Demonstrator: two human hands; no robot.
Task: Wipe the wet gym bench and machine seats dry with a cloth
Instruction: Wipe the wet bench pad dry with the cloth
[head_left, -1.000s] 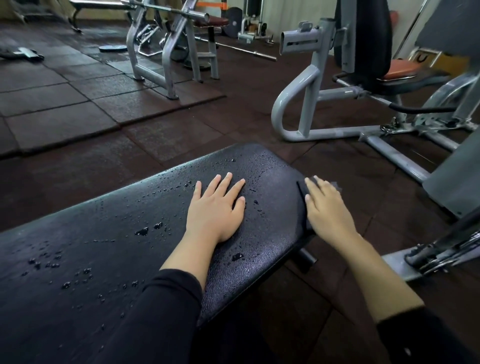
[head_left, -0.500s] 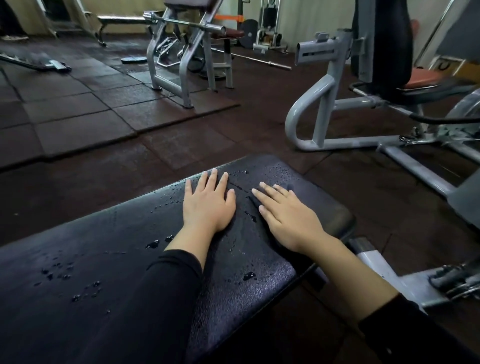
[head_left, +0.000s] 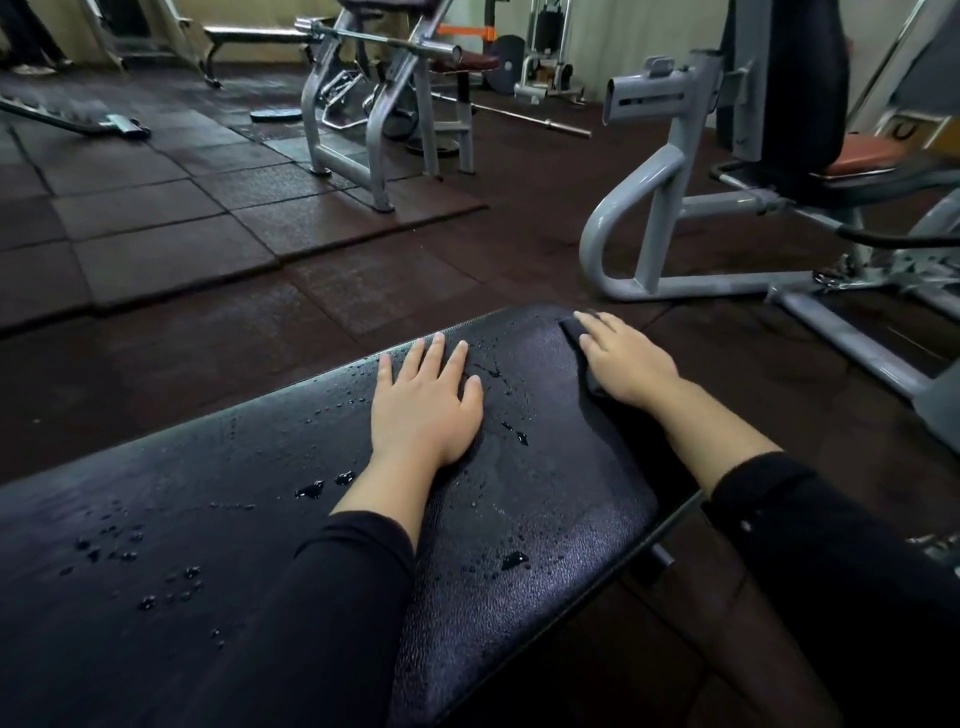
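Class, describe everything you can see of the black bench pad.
The bench is a long black pad with a pebbled, vinyl-like skin and rounded corners. Water beads and small puddles dot it. The left hand rests flat on it; the right hand presses a dark cloth at its far corner.

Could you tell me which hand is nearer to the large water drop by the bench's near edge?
Left. The left hand lies flat on the bench just beyond the drop; the right hand presses the cloth at the far corner.
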